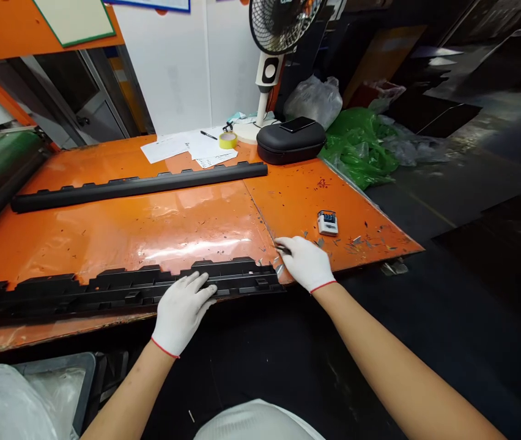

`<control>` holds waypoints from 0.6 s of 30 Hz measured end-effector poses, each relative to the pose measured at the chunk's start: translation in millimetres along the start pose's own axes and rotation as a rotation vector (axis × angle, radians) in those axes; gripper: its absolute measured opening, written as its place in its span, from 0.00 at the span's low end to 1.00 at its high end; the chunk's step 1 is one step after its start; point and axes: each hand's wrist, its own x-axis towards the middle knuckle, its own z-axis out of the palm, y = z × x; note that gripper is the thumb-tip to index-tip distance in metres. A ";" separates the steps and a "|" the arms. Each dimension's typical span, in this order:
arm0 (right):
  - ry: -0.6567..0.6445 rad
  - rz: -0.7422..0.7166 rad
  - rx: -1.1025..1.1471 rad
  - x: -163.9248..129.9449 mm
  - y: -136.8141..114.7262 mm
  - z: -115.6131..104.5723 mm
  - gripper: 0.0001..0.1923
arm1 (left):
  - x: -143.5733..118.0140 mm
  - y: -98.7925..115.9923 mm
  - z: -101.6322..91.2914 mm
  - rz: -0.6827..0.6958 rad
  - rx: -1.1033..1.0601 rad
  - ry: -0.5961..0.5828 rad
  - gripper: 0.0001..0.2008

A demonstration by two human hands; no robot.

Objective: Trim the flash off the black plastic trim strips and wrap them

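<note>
Now the left hand (180,311) presses flat on the black strip (118,290), right hand (304,263) pinching a small blade (282,249) at its end.

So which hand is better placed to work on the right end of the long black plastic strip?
The right hand: it holds a small tool at that end of the long black plastic strip; the left hand rests mid-strip.

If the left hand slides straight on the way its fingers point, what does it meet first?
The left hand lies on the near black strip, fingers pointing up and right. Past the strip comes bare orange table; the far black strip looks next in line, though depth is unclear.
</note>
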 end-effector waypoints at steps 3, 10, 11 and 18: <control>0.063 0.136 -0.050 14.5 4.0 0.1 0.22 | 21.0 -6.5 -16.1 -0.075 -0.178 -0.130 0.18; 0.136 0.173 -0.036 18.5 4.3 -0.8 0.19 | 178.4 -90.8 -43.5 -0.239 -0.055 -0.186 0.36; 0.137 0.169 -0.034 18.3 4.7 -2.4 0.19 | 203.5 -106.9 -41.7 -0.246 0.028 -0.192 0.41; 0.144 0.177 0.000 23.9 12.6 -12.7 0.15 | 300.1 -183.3 -25.0 -0.334 0.332 -0.218 0.48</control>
